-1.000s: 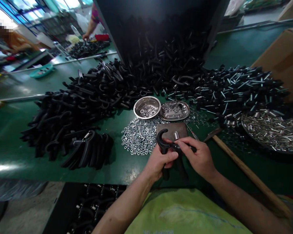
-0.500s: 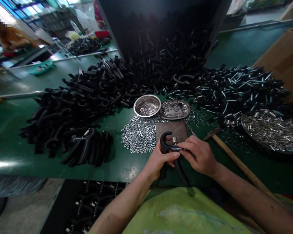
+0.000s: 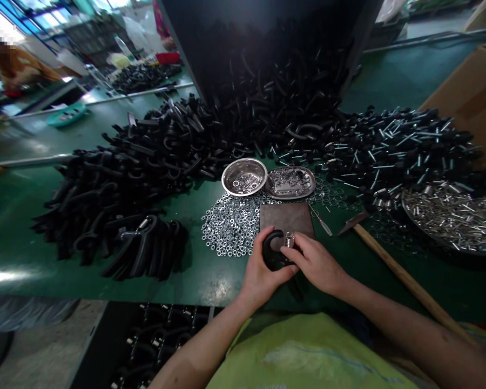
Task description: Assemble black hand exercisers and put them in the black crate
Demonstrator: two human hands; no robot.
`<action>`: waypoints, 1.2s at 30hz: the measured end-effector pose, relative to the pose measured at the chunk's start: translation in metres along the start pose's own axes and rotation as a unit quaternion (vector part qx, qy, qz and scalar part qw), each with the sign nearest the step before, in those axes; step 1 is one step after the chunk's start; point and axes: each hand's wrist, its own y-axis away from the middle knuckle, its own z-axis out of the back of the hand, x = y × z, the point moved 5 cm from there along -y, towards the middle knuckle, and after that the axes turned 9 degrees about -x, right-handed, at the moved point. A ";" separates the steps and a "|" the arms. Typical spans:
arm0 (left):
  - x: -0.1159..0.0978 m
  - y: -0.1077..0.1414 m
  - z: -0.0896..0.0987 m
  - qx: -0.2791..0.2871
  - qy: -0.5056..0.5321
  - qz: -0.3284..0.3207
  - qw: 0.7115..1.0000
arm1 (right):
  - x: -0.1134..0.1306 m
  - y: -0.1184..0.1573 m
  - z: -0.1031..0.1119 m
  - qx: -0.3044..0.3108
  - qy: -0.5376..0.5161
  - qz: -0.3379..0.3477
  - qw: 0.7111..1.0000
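My left hand (image 3: 260,274) is wrapped round a black curved part (image 3: 269,249), whose hooked end faces up. A small metal spring (image 3: 289,239) stands upright on this part, beside the hook. My right hand (image 3: 318,266) grips the same part from the right, its thumb and fingers closed just below the spring. Both hands are above the table's front area, by a flat metal block (image 3: 287,217). Loose nuts (image 3: 230,224) lie to the left of the block.
Behind the block sit a round metal bowl (image 3: 244,177) and an oval tray (image 3: 290,182). A hammer (image 3: 405,278) lies at the right, near a pan of metal pins (image 3: 453,219). Black parts (image 3: 117,178) are heaped left and behind. A person (image 3: 22,67) is at the far left.
The black part has turned in my hands, so its lettered arm no longer shows. My right hand has moved left and down, closer to the spring.
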 end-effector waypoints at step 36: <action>-0.006 -0.237 0.059 -0.015 -0.630 -0.092 0.771 | 0.050 -0.231 -0.039 0.060 0.354 0.161 0.919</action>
